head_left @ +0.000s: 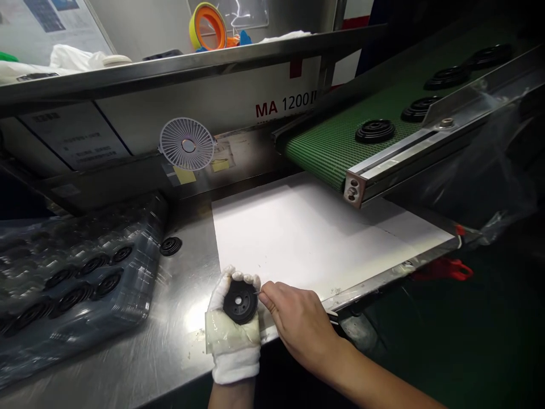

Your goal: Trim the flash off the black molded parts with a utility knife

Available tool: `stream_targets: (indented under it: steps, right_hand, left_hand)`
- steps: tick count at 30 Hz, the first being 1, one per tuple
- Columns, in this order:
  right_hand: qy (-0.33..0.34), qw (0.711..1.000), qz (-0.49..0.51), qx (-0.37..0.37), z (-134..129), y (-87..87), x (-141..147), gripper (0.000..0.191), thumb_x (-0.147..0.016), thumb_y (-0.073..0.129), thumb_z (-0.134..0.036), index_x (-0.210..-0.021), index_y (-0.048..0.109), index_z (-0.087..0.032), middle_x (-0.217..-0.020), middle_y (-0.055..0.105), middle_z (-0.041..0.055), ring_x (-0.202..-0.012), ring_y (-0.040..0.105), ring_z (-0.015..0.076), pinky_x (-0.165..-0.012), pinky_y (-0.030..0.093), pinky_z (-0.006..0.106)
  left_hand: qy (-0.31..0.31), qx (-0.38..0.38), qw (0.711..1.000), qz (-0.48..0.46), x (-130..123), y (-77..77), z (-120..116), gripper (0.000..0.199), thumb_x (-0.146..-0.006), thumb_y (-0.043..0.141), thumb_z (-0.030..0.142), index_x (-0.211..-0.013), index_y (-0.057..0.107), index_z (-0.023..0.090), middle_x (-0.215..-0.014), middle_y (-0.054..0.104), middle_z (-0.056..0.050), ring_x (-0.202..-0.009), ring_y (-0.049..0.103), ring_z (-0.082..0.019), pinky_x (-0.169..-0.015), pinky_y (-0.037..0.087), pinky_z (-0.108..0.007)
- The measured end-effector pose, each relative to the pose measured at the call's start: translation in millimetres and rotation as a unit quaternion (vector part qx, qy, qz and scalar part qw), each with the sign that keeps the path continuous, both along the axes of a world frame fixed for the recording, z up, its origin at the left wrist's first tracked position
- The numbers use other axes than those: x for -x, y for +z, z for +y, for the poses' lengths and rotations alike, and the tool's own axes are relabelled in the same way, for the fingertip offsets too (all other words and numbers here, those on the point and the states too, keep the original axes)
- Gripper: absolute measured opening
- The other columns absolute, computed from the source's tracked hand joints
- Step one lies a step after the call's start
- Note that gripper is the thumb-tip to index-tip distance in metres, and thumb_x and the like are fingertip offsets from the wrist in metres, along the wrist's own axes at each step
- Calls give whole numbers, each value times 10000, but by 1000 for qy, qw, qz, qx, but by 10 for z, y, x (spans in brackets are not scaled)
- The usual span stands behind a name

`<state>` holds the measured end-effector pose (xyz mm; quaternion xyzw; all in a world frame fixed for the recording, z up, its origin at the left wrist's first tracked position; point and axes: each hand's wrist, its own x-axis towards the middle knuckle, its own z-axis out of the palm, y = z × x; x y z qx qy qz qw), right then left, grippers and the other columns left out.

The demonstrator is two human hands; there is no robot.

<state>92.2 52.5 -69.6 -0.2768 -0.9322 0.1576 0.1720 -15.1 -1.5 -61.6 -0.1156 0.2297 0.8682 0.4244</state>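
My left hand point(234, 326), in a white glove with a clear wrap around the palm, holds a round black ringed plastic part point(240, 309) with a hole in its middle. The fingers curl around its edge. My right hand point(300, 318) is bare, its thumb and forefinger pinched at the part's right rim. A thin pointed tip shows between those fingertips; the rest of that tool is hidden in the hand. A similar black part point(171, 246) lies on the metal table, beyond and left of my hands.
A stack of clear trays point(140, 284) with several black parts stands at the left. White paper point(272, 227) covers the table's middle. A green conveyor point(323, 150) carrying several black parts overhangs the right side. A small fan point(187, 144) and a shelf point(170, 68) holding tape point(207, 27) are behind.
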Motion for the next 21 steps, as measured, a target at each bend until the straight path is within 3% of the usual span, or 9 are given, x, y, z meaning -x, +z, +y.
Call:
stream_targets:
  steps: [7,13,21]
  right_hand:
    - [-18,999,-5,26,-29,-11,-27,192,-1000,397,-289,-852,502,-227,-739,589,-20,-643,555,169,-565,271,270]
    - [28,998,13,52,-95,-47,-46,187,-988,404,-275,-830,496,-235,-722,573,-33,-611,526,152,-554,255,273]
    - [-12,1000,1,-7,-30,-35,1,189,-998,389,-295,-869,512,-234,-748,588,-11,-633,533,177,-558,221,298]
  left_hand:
    - [1,-14,1000,21,-41,-33,16,59,-824,574,169,-825,632,176,-725,593,26,-696,578,-101,-788,515,-306]
    - [27,21,999,38,-14,-18,39,69,-810,578,141,-827,638,170,-712,588,17,-679,576,-97,-755,519,-282]
    - [-8,-8,999,35,-22,-9,16,72,-810,569,155,-823,634,185,-718,584,16,-694,576,-106,-726,516,-268]
